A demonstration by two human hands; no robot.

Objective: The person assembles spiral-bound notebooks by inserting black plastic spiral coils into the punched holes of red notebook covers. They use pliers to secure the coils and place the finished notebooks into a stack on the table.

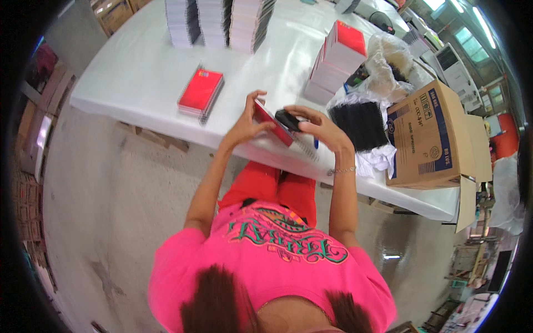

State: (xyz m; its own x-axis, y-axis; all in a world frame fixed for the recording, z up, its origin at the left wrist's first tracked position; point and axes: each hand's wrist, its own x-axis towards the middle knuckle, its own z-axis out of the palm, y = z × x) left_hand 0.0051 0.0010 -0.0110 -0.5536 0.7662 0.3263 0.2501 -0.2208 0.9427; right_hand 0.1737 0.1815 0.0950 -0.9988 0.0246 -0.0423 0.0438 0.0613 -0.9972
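My left hand (244,126) grips a red-covered notebook (282,133), tilted up on its edge near the front of the table. In my right hand (326,129) is a small rounded black object (287,120), held against the notebook's upper right side; its kind I cannot make out. A thin wire coil (305,149) extends from the notebook's lower end towards the table edge. Something blue (316,142) shows just below my right fingers. To the left, a short stack of red notebooks (201,91) lies on the table, with coil wire along its right side.
The white-covered table (139,72) curves around in front of me. Tall paper stacks (211,25) stand at the back, and red-topped stacks (336,55) at right. A bundle of black coils (361,125) lies beside an open cardboard box (425,136) and crumpled plastic (388,61).
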